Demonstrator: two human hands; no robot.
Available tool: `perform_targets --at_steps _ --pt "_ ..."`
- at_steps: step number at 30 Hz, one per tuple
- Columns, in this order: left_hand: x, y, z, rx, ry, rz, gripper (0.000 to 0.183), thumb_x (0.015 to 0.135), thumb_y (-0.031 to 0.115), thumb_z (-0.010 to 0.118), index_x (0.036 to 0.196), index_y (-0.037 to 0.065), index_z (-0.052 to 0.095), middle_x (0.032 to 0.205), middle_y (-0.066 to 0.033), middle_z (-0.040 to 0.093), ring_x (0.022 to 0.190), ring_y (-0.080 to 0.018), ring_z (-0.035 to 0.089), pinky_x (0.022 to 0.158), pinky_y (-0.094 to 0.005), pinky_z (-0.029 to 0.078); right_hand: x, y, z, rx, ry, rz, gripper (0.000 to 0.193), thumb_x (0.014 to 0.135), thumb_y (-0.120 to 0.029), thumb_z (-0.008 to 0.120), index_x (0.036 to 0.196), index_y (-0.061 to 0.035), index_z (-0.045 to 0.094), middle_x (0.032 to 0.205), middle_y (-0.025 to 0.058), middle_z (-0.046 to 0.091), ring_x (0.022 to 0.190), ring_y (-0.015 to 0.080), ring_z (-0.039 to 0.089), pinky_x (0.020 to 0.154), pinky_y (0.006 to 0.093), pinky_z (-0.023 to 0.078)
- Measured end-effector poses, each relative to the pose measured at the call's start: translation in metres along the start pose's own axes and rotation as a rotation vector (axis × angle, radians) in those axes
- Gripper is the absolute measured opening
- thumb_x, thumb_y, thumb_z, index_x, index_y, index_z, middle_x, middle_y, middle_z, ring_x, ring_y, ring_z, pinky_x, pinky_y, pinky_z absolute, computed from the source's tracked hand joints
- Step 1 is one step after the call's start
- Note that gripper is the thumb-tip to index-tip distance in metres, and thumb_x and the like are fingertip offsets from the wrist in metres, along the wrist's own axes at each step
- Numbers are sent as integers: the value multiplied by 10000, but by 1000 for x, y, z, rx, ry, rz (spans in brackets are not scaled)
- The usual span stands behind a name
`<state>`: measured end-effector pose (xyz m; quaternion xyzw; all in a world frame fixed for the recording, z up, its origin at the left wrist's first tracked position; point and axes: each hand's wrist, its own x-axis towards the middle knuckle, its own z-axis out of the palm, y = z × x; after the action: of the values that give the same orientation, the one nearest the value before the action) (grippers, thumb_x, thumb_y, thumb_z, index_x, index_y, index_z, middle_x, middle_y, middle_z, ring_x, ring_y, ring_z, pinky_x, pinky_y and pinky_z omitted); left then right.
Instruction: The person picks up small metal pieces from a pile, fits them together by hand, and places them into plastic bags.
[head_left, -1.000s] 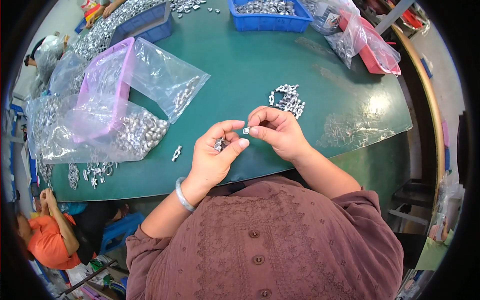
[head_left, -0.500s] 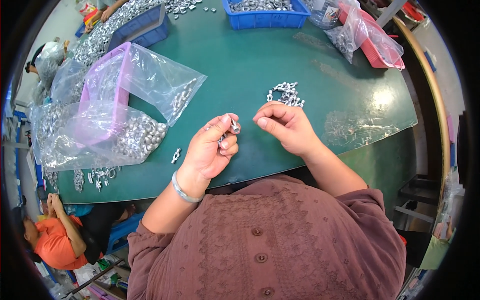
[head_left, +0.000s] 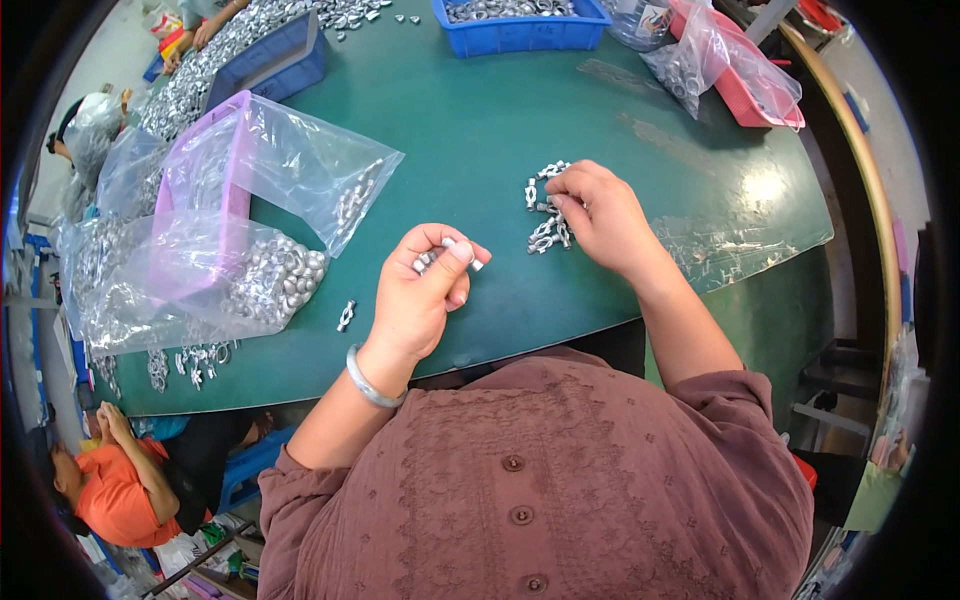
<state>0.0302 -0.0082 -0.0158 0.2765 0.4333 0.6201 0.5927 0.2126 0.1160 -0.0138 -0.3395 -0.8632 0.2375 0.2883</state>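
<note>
My left hand (head_left: 415, 290), with a pale bangle at the wrist, is closed around several small silvery metal fittings (head_left: 428, 260). One of them sits between the thumb and index finger. My right hand (head_left: 608, 225) is over a small pile of silvery metal fittings (head_left: 546, 238) on the green table, its thumb and fingers drawn together at the pile's edge. Whether a fitting is between those fingertips is hidden. A single loose metal fitting (head_left: 346, 315) lies on the table to the left of my left hand.
Left stand a purple basket (head_left: 240, 165) and clear bags of metal parts (head_left: 280, 285). A blue bin of parts (head_left: 520, 36) is at the back, an inner-left blue bin (head_left: 275, 70) beside a large heap. A pink basket (head_left: 745, 90) stands back right. Someone in orange (head_left: 125, 490) sits lower left.
My right hand has moved up and right, away from my left hand, to the pile. The fitting at my left fingertips has turned; that hand stays closed.
</note>
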Motion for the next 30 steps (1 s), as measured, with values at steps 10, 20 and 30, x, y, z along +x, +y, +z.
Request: perform_targets --at_steps 10,20,30 --pt "-3 -9 0 806 19 507 64 777 10 609 816 12 558 749 0 567 630 -49 475 568 -182 397 16 -7 15 -533 -129 -69 138 693 -193 644 735 -63 630 802 56 528 834 226 486 722 334 377" --pt "-1 -8 -3 404 6 153 41 828 57 528 853 42 500 765 -53 588 605 -75 501 520 -195 401 11 0 23 -396 -73 -140 64 693 -98 599 738 -53 606 791 66 523 821 233 482 733 347 373" --pt "10 -3 5 -158 56 -192 200 832 58 520 1032 47 513 807 -69 584 660 -116 540 537 -213 419 -1 -26 18 141 112 -413 182 641 22 633 802 -27 562 821 82 564 739 256 544 628 327 447"
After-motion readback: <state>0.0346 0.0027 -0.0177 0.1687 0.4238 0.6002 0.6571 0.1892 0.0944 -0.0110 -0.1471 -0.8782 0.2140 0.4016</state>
